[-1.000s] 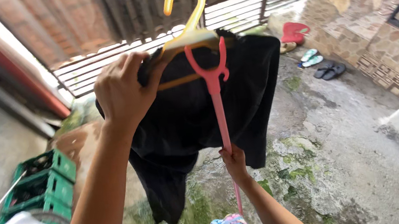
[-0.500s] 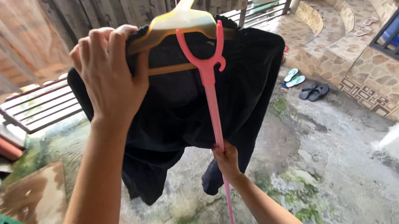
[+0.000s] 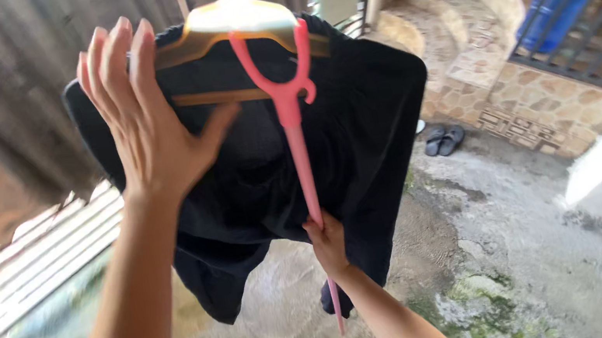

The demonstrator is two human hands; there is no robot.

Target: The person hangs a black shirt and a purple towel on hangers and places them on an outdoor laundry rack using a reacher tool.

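A black garment [image 3: 366,128] hangs over a yellow hanger [image 3: 240,17] high in front of me. A pink forked pole [image 3: 296,146] props the hanger from below, its fork at the hanger's neck. My right hand [image 3: 327,244] grips the pole low down, in front of the garment's lower edge. My left hand [image 3: 145,120] is raised at the hanger's left shoulder with its fingers spread, palm against the cloth, holding nothing.
Below lies a wet concrete yard with moss [image 3: 483,292]. A pair of dark sandals [image 3: 444,139] sits near curved stone steps [image 3: 472,43]. A metal gate with a blue container [image 3: 556,0] stands at right, a slatted grille [image 3: 31,262] at lower left.
My left hand has let go of the hanger's shoulder and opened its fingers. The view has swung left and tilted; the pole still props the hanger.
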